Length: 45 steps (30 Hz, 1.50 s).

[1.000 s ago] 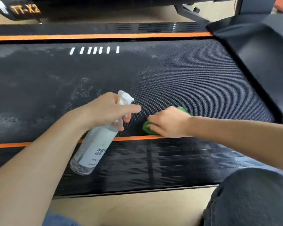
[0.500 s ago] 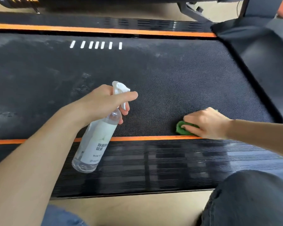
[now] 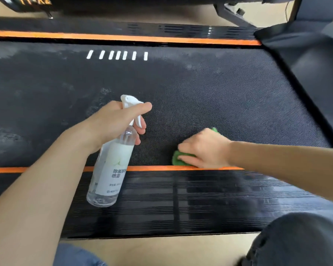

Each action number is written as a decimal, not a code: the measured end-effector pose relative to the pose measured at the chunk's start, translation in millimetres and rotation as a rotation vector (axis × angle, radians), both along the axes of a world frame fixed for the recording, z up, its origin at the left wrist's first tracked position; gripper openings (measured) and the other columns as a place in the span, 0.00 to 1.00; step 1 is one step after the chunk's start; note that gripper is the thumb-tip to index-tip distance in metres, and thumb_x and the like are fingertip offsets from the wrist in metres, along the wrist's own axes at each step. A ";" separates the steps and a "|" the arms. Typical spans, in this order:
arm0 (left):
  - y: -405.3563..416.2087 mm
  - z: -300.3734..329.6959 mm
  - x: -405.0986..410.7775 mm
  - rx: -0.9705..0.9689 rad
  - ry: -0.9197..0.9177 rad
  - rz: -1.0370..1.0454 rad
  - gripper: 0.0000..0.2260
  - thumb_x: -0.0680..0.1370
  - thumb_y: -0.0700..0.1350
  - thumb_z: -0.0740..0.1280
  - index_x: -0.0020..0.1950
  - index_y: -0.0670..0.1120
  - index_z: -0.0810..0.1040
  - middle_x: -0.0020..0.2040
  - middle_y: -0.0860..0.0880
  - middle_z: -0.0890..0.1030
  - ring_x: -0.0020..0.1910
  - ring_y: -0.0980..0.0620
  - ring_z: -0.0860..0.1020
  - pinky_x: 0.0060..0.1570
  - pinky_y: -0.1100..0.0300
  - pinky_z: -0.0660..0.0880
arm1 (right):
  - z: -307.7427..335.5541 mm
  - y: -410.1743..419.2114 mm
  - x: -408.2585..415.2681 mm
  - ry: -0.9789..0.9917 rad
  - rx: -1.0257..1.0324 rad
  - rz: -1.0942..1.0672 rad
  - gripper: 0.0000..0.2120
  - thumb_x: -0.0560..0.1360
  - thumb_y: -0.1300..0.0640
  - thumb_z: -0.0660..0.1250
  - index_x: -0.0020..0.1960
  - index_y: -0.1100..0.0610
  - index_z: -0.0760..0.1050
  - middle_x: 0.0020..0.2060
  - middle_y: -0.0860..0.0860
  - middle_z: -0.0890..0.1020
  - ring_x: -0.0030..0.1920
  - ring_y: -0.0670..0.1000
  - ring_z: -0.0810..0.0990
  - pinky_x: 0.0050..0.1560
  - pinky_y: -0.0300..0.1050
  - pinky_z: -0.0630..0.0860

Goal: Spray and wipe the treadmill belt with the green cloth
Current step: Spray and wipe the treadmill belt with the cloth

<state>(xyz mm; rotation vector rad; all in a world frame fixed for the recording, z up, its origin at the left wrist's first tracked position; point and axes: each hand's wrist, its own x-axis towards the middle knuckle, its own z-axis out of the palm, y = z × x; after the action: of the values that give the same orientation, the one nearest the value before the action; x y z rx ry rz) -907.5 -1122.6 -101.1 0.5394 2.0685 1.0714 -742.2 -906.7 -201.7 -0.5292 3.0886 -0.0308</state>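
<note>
Wiping along the near edge of the treadmill belt [image 3: 210,96], the right hand [image 3: 204,148] presses flat on a bunched green cloth [image 3: 178,159], just above the orange side stripe [image 3: 152,167]. The left hand [image 3: 113,123] grips a clear spray bottle [image 3: 112,169] by its neck, held tilted above the belt. The bottle looks largely empty, with a little liquid pooled at its base. The belt's right part looks dark and clean; pale dusty smears on the left and far edge suggest roughly half remains.
</note>
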 end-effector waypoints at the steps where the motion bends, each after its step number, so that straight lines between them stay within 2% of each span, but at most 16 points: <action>1: 0.8 -1.0 -0.4 -0.003 -0.002 -0.003 0.24 0.80 0.61 0.69 0.36 0.42 0.82 0.42 0.43 0.88 0.35 0.45 0.86 0.56 0.44 0.82 | 2.3 21.7 23.1 -0.014 0.039 -0.040 0.15 0.82 0.43 0.54 0.43 0.51 0.67 0.36 0.48 0.78 0.35 0.55 0.79 0.31 0.48 0.72; 6: 4.1 -1.9 -1.4 -0.017 0.017 -0.036 0.24 0.81 0.60 0.67 0.34 0.43 0.80 0.44 0.43 0.87 0.34 0.47 0.85 0.47 0.53 0.82 | 20.1 79.8 84.1 0.081 0.092 -0.258 0.21 0.84 0.41 0.46 0.40 0.51 0.67 0.31 0.46 0.74 0.28 0.53 0.76 0.27 0.39 0.60; 11: 11.4 -8.4 -3.2 -0.043 0.015 -0.053 0.26 0.81 0.63 0.67 0.31 0.45 0.80 0.41 0.46 0.88 0.33 0.47 0.86 0.46 0.53 0.81 | -1.8 -6.9 -10.3 0.063 0.030 -0.011 0.14 0.83 0.45 0.55 0.46 0.53 0.71 0.37 0.49 0.78 0.36 0.56 0.80 0.31 0.49 0.75; 15: 7.5 -11.3 -9.8 -0.008 -0.020 0.029 0.25 0.80 0.63 0.68 0.33 0.44 0.80 0.40 0.45 0.87 0.33 0.46 0.85 0.51 0.49 0.82 | 1.8 -61.3 -84.9 0.003 0.010 -0.005 0.20 0.81 0.43 0.50 0.47 0.54 0.75 0.38 0.49 0.81 0.35 0.58 0.79 0.33 0.49 0.75; 20: 12.7 -12.9 -10.8 -0.038 -0.048 0.022 0.26 0.80 0.63 0.67 0.30 0.46 0.81 0.42 0.43 0.88 0.34 0.45 0.86 0.53 0.47 0.83 | 5.2 -45.8 -31.8 0.049 -0.070 -0.092 0.16 0.80 0.44 0.54 0.42 0.53 0.71 0.34 0.49 0.79 0.32 0.58 0.78 0.29 0.48 0.72; 23: 20.3 -16.5 -9.3 -0.096 -0.039 -0.012 0.26 0.81 0.63 0.66 0.34 0.44 0.81 0.43 0.44 0.88 0.33 0.48 0.86 0.44 0.54 0.81 | 7.4 -24.6 -3.7 -0.034 -0.064 -0.042 0.15 0.81 0.44 0.55 0.42 0.52 0.70 0.34 0.48 0.78 0.32 0.56 0.77 0.28 0.48 0.71; 25: 24.8 -19.6 -10.7 -0.112 -0.038 -0.036 0.26 0.81 0.64 0.66 0.36 0.43 0.82 0.42 0.45 0.88 0.33 0.49 0.86 0.45 0.55 0.81 | 6.9 2.7 -7.7 -0.002 -0.025 -0.043 0.15 0.82 0.44 0.54 0.42 0.52 0.69 0.33 0.48 0.77 0.30 0.56 0.76 0.27 0.47 0.71; 27: 27.0 -20.2 -12.5 -0.103 -0.043 -0.029 0.26 0.80 0.64 0.66 0.37 0.43 0.82 0.40 0.46 0.88 0.32 0.49 0.85 0.45 0.56 0.81 | 4.8 31.8 -33.0 0.095 0.046 -0.222 0.17 0.81 0.43 0.50 0.43 0.53 0.68 0.34 0.49 0.77 0.31 0.57 0.78 0.30 0.47 0.73; 29: 32.4 -19.6 -15.2 -0.076 -0.055 -0.016 0.25 0.80 0.64 0.66 0.37 0.43 0.82 0.40 0.45 0.87 0.32 0.49 0.85 0.43 0.57 0.80 | 5.5 59.7 -70.2 0.134 0.090 -0.629 0.17 0.82 0.43 0.47 0.45 0.53 0.67 0.39 0.52 0.80 0.38 0.59 0.80 0.38 0.50 0.74; 31: 36.3 -19.1 -15.4 -0.061 -0.061 0.003 0.25 0.80 0.64 0.67 0.38 0.43 0.82 0.40 0.45 0.88 0.32 0.49 0.86 0.42 0.57 0.81 | 0.0 74.0 -98.6 0.137 -0.010 -1.047 0.16 0.82 0.46 0.50 0.49 0.55 0.71 0.44 0.57 0.82 0.44 0.62 0.80 0.44 0.52 0.69; 32: 37.9 -19.6 -16.0 -0.053 -0.060 0.014 0.25 0.79 0.64 0.67 0.38 0.43 0.82 0.40 0.46 0.88 0.32 0.50 0.86 0.42 0.58 0.81 | -2.5 71.8 -107.5 0.142 -0.052 -1.154 0.16 0.82 0.47 0.51 0.50 0.56 0.72 0.45 0.58 0.82 0.46 0.63 0.80 0.44 0.52 0.68; 34: 38.6 -19.7 -18.4 -0.048 -0.052 0.034 0.24 0.80 0.63 0.67 0.37 0.43 0.82 0.37 0.47 0.87 0.31 0.50 0.85 0.38 0.61 0.81 | -5.0 45.4 -114.3 0.148 -0.025 -1.090 0.15 0.82 0.48 0.51 0.47 0.55 0.71 0.43 0.57 0.81 0.44 0.62 0.80 0.43 0.52 0.67; 37: 33.7 -15.8 -19.8 -0.045 -0.066 0.075 0.24 0.80 0.61 0.68 0.38 0.42 0.81 0.36 0.47 0.86 0.30 0.50 0.85 0.30 0.66 0.78 | -4.8 -26.0 -99.3 0.016 -0.069 -0.744 0.14 0.81 0.45 0.53 0.44 0.53 0.69 0.36 0.51 0.77 0.40 0.60 0.79 0.39 0.50 0.68; 41: 27.2 -15.6 -23.3 -0.023 -0.060 0.139 0.23 0.79 0.61 0.68 0.39 0.42 0.82 0.39 0.45 0.87 0.32 0.48 0.86 0.43 0.58 0.82 | 1.2 -74.2 -82.2 -0.067 -0.088 -0.412 0.15 0.81 0.44 0.53 0.48 0.53 0.72 0.39 0.53 0.81 0.39 0.61 0.79 0.36 0.49 0.67; 43: 26.1 -15.1 -22.6 -0.029 -0.064 0.144 0.23 0.79 0.61 0.68 0.38 0.42 0.81 0.37 0.46 0.86 0.31 0.49 0.86 0.42 0.58 0.81 | 3.4 -58.4 -84.1 -0.043 -0.062 -0.371 0.15 0.81 0.43 0.53 0.47 0.53 0.71 0.39 0.52 0.81 0.38 0.60 0.79 0.36 0.48 0.68; 45: 27.3 -15.0 -21.3 -0.042 -0.060 0.142 0.23 0.79 0.61 0.68 0.39 0.42 0.82 0.35 0.47 0.86 0.30 0.50 0.85 0.37 0.61 0.79 | 1.4 -18.1 -98.3 0.011 0.029 -0.466 0.15 0.81 0.43 0.51 0.46 0.52 0.68 0.39 0.51 0.81 0.37 0.58 0.78 0.37 0.48 0.70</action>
<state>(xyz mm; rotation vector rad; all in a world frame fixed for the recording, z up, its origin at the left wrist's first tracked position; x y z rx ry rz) -928.8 -1095.3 -116.1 0.3396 2.0959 1.1091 -840.6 -924.8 -200.3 0.1996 3.1375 0.0151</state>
